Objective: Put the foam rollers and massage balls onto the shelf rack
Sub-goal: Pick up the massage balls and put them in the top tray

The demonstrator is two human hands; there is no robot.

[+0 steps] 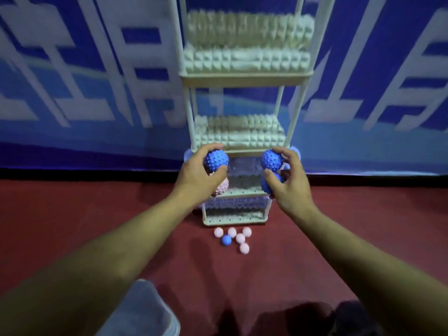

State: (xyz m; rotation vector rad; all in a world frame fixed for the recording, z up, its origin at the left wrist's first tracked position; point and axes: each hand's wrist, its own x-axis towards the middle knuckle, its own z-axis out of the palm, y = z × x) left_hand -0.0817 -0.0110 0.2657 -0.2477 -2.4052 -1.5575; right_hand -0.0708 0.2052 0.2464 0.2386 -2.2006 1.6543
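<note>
Clearly, the person was in the step of loading massage balls onto the pale cream plastic shelf rack (244, 78). The left hand (196, 175) grasped a blue spiky rubber ball (216, 160), with a pink spiky ball (221, 187) tucked under it. The right hand (288, 183) grasped a second blue spiky ball (272, 160) and another blue ball (269, 184) below it. Both hands were just in front of the rack, at 12 o'clock from the person.

The next move probably called for easing the balls onto a lower tier so that they did not roll off.

The two upper tiers held pale ridged foam rollers (247, 35), stacked lying flat; the lower tiers were too blurred to tell. A cluster of small pink and blue balls (234, 238) lay on the red floor (72, 214) just before the rack's foot, not yet shelved. At 7 o'clock, a clear plastic bin (145, 309) stood near.
</note>
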